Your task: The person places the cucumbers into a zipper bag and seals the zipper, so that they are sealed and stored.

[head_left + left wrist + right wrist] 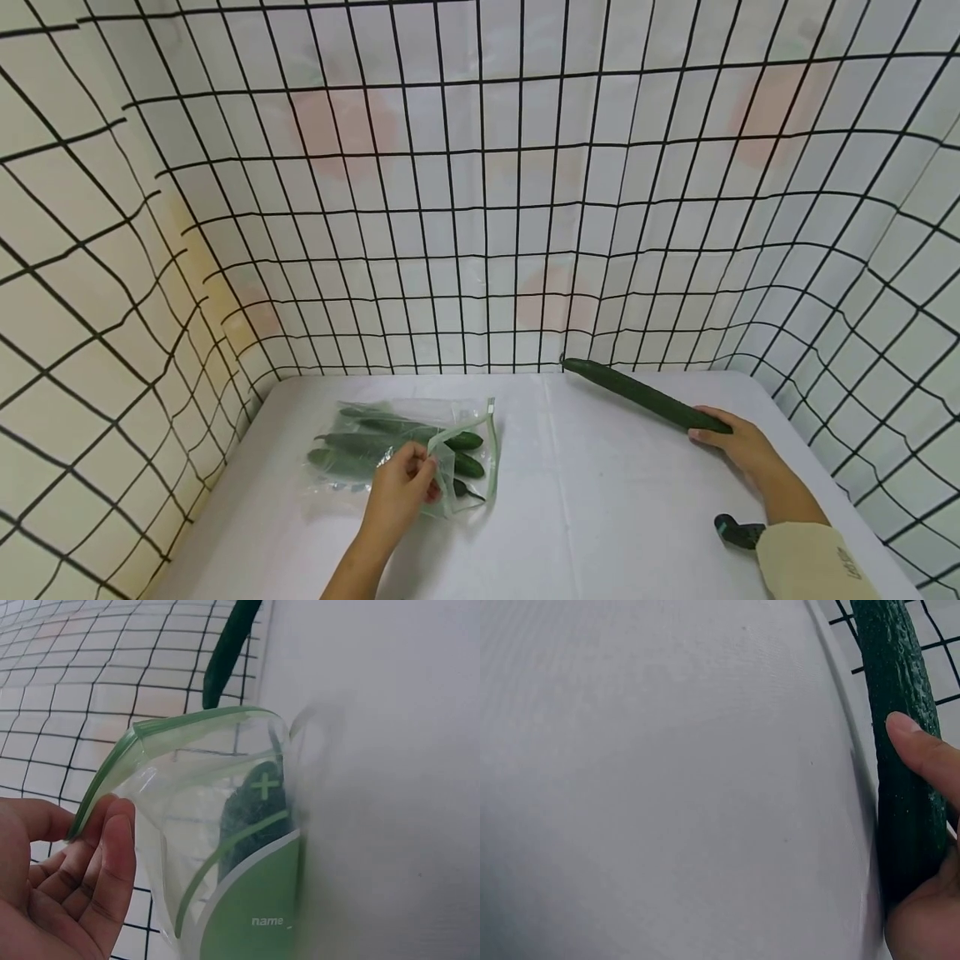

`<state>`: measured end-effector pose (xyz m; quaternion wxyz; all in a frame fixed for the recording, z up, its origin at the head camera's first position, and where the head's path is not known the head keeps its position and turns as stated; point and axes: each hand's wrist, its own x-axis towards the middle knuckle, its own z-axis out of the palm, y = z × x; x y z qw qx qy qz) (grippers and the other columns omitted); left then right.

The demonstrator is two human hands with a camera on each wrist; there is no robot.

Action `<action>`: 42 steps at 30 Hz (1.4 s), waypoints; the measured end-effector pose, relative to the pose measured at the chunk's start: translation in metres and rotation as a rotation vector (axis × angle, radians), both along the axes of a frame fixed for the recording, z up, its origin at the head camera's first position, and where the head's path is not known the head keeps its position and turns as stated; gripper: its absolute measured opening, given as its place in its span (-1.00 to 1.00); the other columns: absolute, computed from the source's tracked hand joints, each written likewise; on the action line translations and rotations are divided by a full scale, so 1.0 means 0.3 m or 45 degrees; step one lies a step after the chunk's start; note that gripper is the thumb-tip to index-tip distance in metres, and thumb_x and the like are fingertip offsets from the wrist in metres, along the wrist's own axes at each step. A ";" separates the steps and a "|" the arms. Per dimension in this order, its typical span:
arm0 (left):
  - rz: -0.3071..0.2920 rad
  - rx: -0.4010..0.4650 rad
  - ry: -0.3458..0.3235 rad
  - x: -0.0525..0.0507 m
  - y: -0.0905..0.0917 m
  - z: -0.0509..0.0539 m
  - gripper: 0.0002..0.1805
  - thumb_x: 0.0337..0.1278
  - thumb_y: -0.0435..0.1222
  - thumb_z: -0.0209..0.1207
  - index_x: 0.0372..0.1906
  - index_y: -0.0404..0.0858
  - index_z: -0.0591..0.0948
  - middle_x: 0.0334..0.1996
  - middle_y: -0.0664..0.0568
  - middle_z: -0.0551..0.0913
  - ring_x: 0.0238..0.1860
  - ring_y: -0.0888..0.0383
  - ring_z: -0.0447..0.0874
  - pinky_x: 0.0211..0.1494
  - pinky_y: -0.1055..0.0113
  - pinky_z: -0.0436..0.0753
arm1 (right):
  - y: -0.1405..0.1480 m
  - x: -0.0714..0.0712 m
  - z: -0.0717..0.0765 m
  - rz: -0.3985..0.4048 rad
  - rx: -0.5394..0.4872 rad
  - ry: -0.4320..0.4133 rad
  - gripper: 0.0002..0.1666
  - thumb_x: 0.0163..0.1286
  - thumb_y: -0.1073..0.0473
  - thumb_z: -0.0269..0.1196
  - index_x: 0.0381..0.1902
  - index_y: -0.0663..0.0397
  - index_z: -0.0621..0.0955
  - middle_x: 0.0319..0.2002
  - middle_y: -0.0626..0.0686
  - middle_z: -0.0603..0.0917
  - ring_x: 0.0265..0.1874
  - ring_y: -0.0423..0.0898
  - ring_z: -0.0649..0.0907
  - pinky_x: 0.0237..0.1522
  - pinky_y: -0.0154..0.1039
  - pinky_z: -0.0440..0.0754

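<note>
A clear zip bag [492,454] with a green rim lies on the left of the table, with several cucumbers [467,440] inside. My left hand [397,492] pinches the rim at the bag's mouth between thumb and fingers. In the left wrist view the bag [255,900] gapes, showing a green label and one dark cucumber [251,799]. On the right, my right hand [738,446] grips a long dark green cucumber [637,393] by its near end. Its far end points to the back of the table. The right wrist view shows my thumb lying across this cucumber [900,765].
A white cloth covers the table [570,500]. Black wire mesh [483,208] rises along the back and both sides. A small dark device [738,532] sits by my right sleeve [813,558].
</note>
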<state>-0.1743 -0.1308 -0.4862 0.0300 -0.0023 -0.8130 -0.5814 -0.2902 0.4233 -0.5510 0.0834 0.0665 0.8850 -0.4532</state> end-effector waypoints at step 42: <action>-0.020 0.079 0.102 0.022 0.022 0.024 -0.90 0.38 -0.32 0.22 -0.23 -0.29 0.57 -0.53 -0.09 0.64 -0.57 0.12 0.65 -0.48 0.32 0.72 | -0.067 0.124 0.057 0.109 -0.107 0.017 -0.09 0.34 -0.16 0.38 0.52 -0.05 0.31 0.58 0.38 0.05 0.50 0.47 0.05 0.33 0.45 0.20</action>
